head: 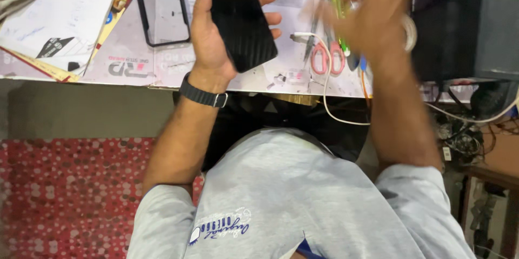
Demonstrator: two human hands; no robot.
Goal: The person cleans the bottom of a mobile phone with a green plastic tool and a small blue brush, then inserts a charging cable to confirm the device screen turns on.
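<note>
Overhead, left hand [208,32] gripping black phone [238,13], right hand [373,10] blurred

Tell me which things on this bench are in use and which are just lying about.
In use: black phone, held in the left hand; right hand, blurred, over the tools.
Lying about: pink-handled scissors, white cable, empty phone case, papers.
</note>
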